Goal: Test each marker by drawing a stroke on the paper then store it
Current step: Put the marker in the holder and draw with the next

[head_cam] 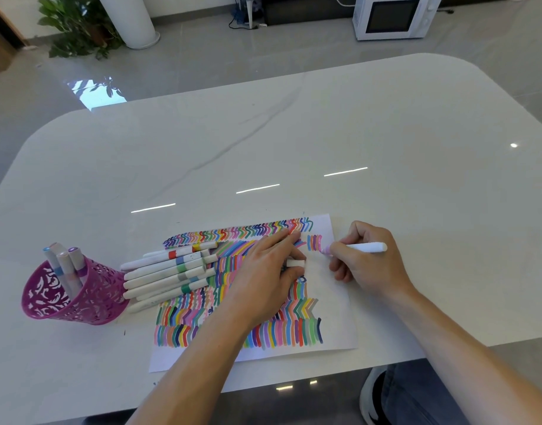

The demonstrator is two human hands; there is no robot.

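Note:
A sheet of paper (331, 305) covered in rows of coloured strokes lies near the table's front edge. My right hand (371, 265) grips a white marker (365, 247) with a pink tip, the tip touching the paper at the end of a short row of strokes at the upper right. My left hand (263, 271) rests on the middle of the paper and holds a white marker cap (295, 263) between thumb and fingers. Several white markers (168, 271) lie in a pile on the paper's left part. A magenta perforated cup (88, 299) at the left holds three markers.
The white marble table (294, 142) stretches far beyond the paper. Its front edge runs just below the sheet. My knee and a shoe (374, 397) show under the table at the lower right. A microwave (392, 16) and a plant stand on the floor beyond.

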